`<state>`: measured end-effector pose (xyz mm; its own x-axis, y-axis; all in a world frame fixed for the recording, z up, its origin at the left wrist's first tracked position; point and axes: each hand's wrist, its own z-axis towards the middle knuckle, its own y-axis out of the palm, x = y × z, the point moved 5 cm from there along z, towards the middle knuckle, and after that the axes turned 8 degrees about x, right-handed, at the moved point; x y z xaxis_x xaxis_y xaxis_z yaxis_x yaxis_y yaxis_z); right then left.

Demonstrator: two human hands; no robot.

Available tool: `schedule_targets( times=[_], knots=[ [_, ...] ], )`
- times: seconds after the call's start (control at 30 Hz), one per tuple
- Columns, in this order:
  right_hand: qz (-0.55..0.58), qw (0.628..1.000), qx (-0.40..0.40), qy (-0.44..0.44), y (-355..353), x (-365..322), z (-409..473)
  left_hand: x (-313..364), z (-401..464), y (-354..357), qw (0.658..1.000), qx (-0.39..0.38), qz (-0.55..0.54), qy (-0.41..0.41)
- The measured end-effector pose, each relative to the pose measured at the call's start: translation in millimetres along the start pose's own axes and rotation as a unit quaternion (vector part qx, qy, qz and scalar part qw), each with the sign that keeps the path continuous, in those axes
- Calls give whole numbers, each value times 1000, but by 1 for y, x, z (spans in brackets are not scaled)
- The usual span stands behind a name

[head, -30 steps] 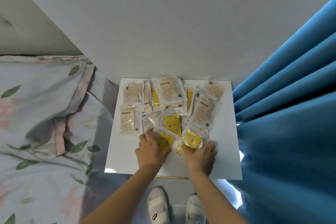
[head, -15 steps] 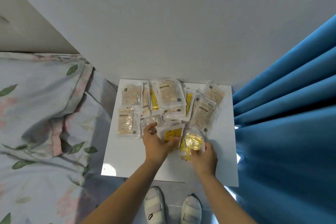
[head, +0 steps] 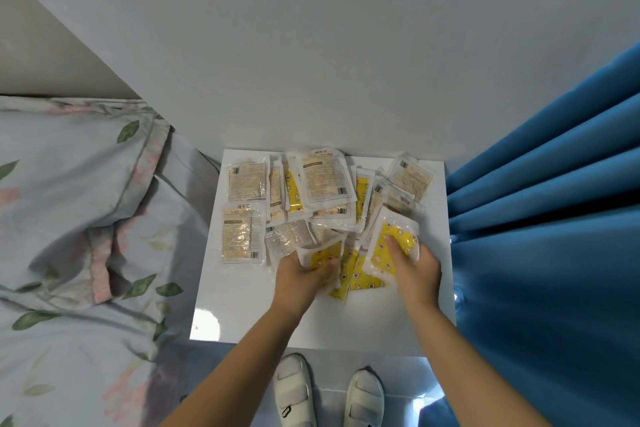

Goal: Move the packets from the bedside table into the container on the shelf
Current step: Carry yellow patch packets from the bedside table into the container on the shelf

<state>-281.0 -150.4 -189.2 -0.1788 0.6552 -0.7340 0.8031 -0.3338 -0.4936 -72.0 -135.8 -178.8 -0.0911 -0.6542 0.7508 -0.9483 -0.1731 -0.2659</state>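
Observation:
Several white and yellow packets [head: 323, 180] lie spread over the white bedside table [head: 242, 315]. My left hand [head: 301, 277] grips a yellow and white packet [head: 320, 253] at the near middle of the pile. My right hand [head: 415, 267] holds another yellow packet [head: 384, 246], tilted up off the pile, with the thumb on its face. More yellow packets [head: 360, 279] lie between my hands. The container and the shelf are not in view.
A bed with a floral quilt [head: 76, 218] borders the table on the left. A blue curtain [head: 554, 218] hangs close on the right. A grey wall [head: 311, 45] stands behind the table. My white slippers [head: 294, 388] are on the floor below the table's near edge.
My right hand has lifted a yellow packet up and to the right off the pile. My left hand has closed round a yellow and white packet. The view has shifted slightly.

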Motion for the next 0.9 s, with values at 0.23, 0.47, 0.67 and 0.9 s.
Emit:
schedule_targets(
  times=[0.23,0.47,0.67,0.9],
  knots=[
    [-107,992,14,73,19,-22,28,-1,-10,24,970,4,228,81],
    [-138,990,9,34,31,-29,35,-4,-15,21,966,50,246,65],
    [-175,981,52,-67,22,-40,23,-8,-19,18,990,38,138,4],
    [-34,992,17,-117,4,-38,9,-22,-26,7,989,-36,-95,-103]
  ],
)
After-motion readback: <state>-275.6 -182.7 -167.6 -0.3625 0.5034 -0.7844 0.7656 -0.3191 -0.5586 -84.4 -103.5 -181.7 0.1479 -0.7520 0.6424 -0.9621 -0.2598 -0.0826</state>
